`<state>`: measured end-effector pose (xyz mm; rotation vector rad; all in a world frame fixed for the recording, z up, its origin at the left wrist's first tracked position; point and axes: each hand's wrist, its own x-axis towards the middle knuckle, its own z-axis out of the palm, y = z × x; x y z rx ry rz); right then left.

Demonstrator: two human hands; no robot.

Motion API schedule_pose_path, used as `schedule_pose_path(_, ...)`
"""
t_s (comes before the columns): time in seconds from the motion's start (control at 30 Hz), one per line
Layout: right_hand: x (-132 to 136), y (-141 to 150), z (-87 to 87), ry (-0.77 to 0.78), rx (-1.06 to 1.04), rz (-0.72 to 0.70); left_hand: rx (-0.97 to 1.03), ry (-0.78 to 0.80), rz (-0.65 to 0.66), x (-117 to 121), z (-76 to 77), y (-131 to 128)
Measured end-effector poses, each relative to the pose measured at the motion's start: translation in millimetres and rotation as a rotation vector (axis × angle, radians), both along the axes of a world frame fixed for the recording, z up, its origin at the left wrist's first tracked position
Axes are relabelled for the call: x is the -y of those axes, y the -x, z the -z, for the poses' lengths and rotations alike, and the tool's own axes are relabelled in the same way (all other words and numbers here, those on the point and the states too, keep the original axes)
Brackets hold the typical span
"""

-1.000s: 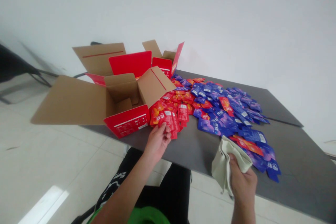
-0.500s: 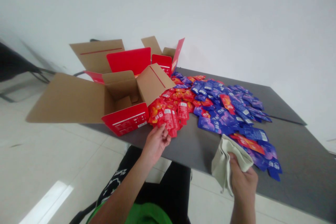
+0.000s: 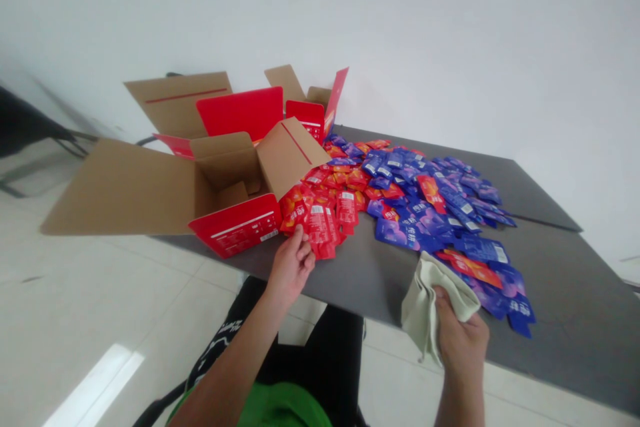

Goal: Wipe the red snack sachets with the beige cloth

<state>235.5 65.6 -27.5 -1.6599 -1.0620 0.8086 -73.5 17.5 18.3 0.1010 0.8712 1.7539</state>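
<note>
1. Toward nine o'clock from the middle of the view, an open front carton point(image 3: 235, 225) sits on the grey table point(image 3: 367, 293), its brown flaps spread wide and its red side facing the person.
2. At ten o'clock, just behind it, a rear carton point(image 3: 240, 113) shows a raised red flap and a brown one.
3. At seven o'clock, the left hand point(image 3: 293, 267) has its fingers curled, the tips at the near edge of the red pouches point(image 3: 320, 223); whether they pinch one, I cannot tell.
4. Near twelve o'clock, a small carton point(image 3: 305, 113) stands open close to the wall point(image 3: 425, 47).
5. Around the centre, the red pouches lie in a loose, overlapping heap beside the front carton, some with their barcodes up.
6. At three o'clock, blue-purple pouches point(image 3: 425, 219) spread across the table, a few red ones among them, the pile trailing toward four o'clock.
7. Between four and five o'clock, a pale green cloth point(image 3: 420, 310), folded and bunched, is held above the table's near edge.
8. Just right of that, the right hand point(image 3: 461, 337) grasps the cloth firmly, thumb on top.
</note>
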Motion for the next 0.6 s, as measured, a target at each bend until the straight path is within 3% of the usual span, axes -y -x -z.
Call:
schedule_pose_path(0.17, -1, 1, 1.2, -0.039, 0.005, -0.014, -0.033, -0.013, -0.045, 11, 0.2, -8)
schedule_pose_path(0.27, -2, 2, 2.4, -0.049, 0.0, -0.017, -0.183, 0.02, -0.034, 26, 5.7, -21)
schedule_pose_path(0.37, 0, 1, -0.4, -0.047, 0.003, -0.063, -0.418, 0.063, 0.063, 48, 19.8, -39)
schedule_pose_path(0.5, 7, -1, -11.8, -0.088, -0.037, -0.336, -0.782, -0.005, 0.318, 80, 39.3, -59)
schedule_pose_path(0.6, 10, -3, -23.4, -0.1, -0.075, -0.585, -0.95, -0.157, 0.43, 80, 37.4, -67)
